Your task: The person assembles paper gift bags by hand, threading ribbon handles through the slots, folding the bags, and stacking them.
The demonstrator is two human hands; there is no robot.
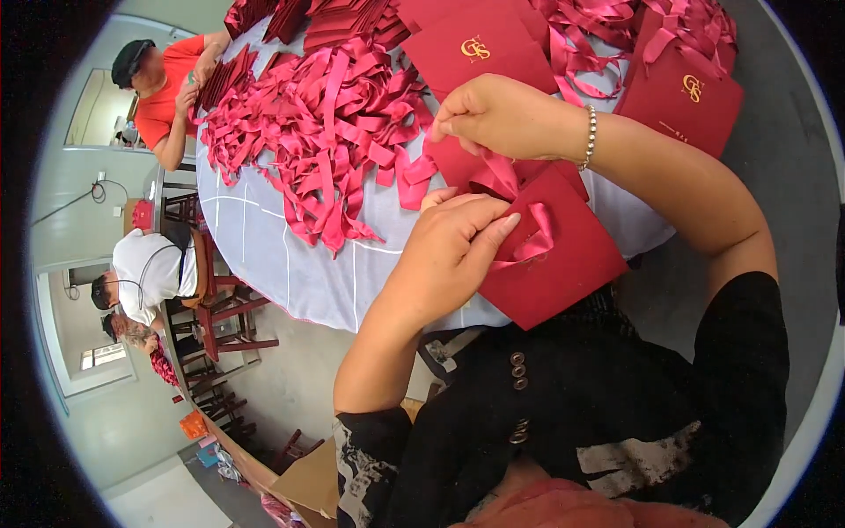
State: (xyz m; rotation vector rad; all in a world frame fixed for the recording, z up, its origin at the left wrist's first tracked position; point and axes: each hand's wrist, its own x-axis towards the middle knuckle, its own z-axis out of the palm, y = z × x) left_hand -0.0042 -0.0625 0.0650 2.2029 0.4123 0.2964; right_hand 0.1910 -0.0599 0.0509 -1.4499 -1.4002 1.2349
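A dark red paper gift bag (572, 264) is tilted in front of my chest, with a pink ribbon loop (539, 233) on its near face. My left hand (458, 246) grips the bag's left top edge, thumb on the near side and fingers curled behind. Just beyond, my right hand (506, 119) is closed in a pinch over a pink ribbon (500, 172) that rises from the bag's far side. The exact spot between its fingertips is partly hidden by the fingers.
A large heap of loose pink ribbons (326, 132) covers the cloth-covered table (255, 242) at left. Finished-looking red bags with ribbons (682, 97) and flat bags (484, 48) lie beyond. A person in orange (163, 97) handles red pieces; others sit farther left near stools (224, 326).
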